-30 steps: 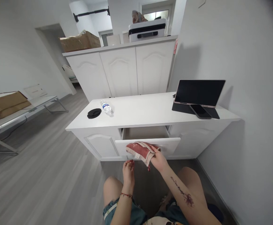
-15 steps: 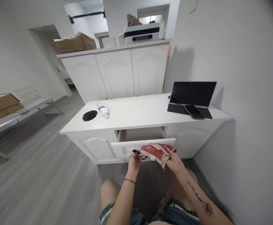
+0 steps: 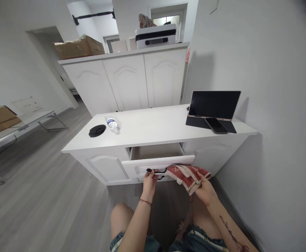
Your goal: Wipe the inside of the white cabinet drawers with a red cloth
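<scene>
My left hand [image 3: 149, 182] has its fingers curled around the black handle [image 3: 160, 172] of the upper drawer [image 3: 131, 167]. That drawer stands partly pulled out of the white cabinet, and the part of its inside in view looks bare. In my right hand [image 3: 206, 191] is a folded red-and-cream cloth item [image 3: 187, 176], pinched at its right end. It hangs in front of the drawer front, to the right of the handle, with a small red tag or cord below. Its exact kind is unclear.
On the cabinet top [image 3: 147, 127] lie a water bottle [image 3: 111, 123], a black round object [image 3: 97, 130], a tablet [image 3: 214, 105] and a phone [image 3: 216, 125]. A wall [image 3: 286, 115] bounds the right side. Behind stands a taller cabinet [image 3: 126, 84] with a cardboard box [image 3: 80, 48] and a suitcase [image 3: 155, 36].
My right hand has moved right with the cloth item, uncovering more of the drawer handle. My left hand stays at the handle. The drawer looks about equally far out, and the view has shifted slightly.
</scene>
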Motion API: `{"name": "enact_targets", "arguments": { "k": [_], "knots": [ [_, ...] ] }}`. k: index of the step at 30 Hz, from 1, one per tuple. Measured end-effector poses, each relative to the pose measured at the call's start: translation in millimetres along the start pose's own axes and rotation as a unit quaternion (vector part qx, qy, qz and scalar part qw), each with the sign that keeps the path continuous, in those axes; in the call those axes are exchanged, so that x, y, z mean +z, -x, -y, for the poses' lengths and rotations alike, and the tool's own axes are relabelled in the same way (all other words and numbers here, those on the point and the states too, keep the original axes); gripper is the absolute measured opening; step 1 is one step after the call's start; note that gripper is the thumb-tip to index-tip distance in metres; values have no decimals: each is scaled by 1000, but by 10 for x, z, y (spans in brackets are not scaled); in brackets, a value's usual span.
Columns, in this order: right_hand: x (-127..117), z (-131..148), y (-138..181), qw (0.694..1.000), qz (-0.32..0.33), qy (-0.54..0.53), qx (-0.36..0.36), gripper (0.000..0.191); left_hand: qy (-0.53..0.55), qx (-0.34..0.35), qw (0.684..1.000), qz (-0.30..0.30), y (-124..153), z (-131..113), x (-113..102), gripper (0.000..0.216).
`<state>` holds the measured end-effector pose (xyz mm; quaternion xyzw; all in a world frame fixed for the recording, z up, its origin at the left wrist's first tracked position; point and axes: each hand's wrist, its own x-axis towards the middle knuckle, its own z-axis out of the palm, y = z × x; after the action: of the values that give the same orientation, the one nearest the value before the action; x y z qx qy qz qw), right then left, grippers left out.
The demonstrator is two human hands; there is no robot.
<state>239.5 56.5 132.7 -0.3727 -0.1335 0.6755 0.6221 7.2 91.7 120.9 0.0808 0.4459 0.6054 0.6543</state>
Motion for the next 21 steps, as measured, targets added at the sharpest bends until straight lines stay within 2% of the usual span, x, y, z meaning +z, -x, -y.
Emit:
{"name": "enact_targets", "arguments": {
  "k": [3,5,13,18,21],
  "knots": [
    [23,-47,83,995,-70,-35,55,25,-5,-6,1000,4,-80,-31,42,28],
    [62,-91,147,991,-85,-63,79,25,-10,-9,1000,5,-155,-61,82,29],
    [186,-354,304,974,-52,-155,158,32,-26,-26,999,6,-529,-198,279,26],
    [235,-454,403,961,-62,-182,199,24,-44,-26,999,1,-702,-263,372,28],
    [240,-488,438,962,-61,-178,198,21,-57,-32,998,-3,-784,-299,412,28]
  ]
}}
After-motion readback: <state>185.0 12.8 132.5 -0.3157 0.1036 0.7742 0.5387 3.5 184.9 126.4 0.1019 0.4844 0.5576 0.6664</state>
